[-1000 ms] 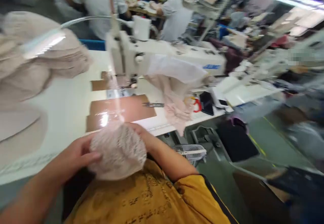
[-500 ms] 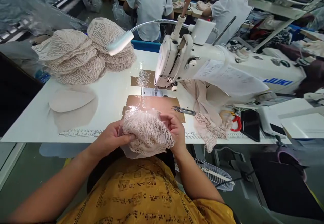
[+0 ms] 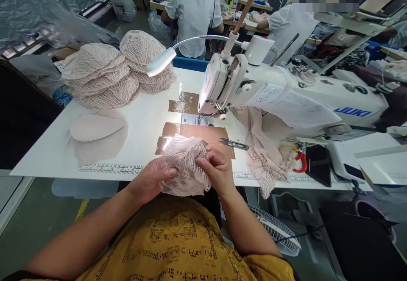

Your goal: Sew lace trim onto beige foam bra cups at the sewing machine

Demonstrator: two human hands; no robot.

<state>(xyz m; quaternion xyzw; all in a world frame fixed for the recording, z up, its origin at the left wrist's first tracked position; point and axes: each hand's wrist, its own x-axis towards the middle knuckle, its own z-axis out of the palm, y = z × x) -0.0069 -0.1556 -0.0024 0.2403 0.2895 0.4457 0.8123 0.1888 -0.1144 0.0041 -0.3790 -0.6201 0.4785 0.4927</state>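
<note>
A pale pink piece of lace fabric (image 3: 186,166) is bunched between my two hands, at the front edge of the sewing table. My left hand (image 3: 154,177) grips its left side, thumb lying on top. On the other side my right hand (image 3: 219,168) pinches the lace between thumb and fingers. Just beyond the fabric stands a white sewing machine (image 3: 219,82), its needle area lit. Thread snips (image 3: 233,143) lie on the brown tape (image 3: 197,130) in front of the needle plate, close to my right hand.
Stacked lace cups (image 3: 101,77) sit at the back left, below a lamp (image 3: 161,62). Smooth beige pieces (image 3: 97,128) lie at the left. Right of the machine are a beige garment (image 3: 259,145), red-handled scissors (image 3: 300,162) and a black phone (image 3: 319,165). Two people in white work beyond.
My right hand has shifted its hold, its thumb now on top of the lace, and the fabric is more gathered. The whole view has shifted slightly.
</note>
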